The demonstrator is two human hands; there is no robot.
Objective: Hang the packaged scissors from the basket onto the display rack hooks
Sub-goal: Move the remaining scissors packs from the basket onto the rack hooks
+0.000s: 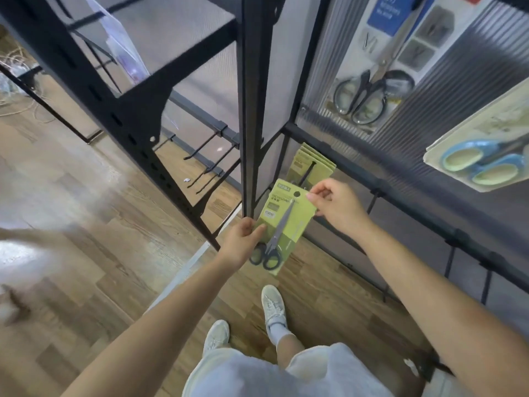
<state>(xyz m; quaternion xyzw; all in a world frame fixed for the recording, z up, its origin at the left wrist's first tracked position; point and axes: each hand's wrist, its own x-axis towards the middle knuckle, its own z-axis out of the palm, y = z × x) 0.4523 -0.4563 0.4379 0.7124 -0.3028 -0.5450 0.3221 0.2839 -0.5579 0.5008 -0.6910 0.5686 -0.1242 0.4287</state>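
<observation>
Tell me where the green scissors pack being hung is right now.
In the head view, the green scissors pack sits centre frame, held between the left hand at its lower edge and the right hand pinching its top corner, just below the hook with matching packs.

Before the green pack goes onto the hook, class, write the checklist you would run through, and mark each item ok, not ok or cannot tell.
1. Left hand has a grip on the pack at its lower left edge: ok.
2. Right hand pinches the top right corner: ok.
3. Hang hole uncovered by fingers: ok.
4. Hole lined up with the hook tip: cannot tell, the pack's top edge hides the tip.
5. Room left on the hook in front of the hung packs: ok.
6. Scissors seated flat in the pack: ok.
</observation>
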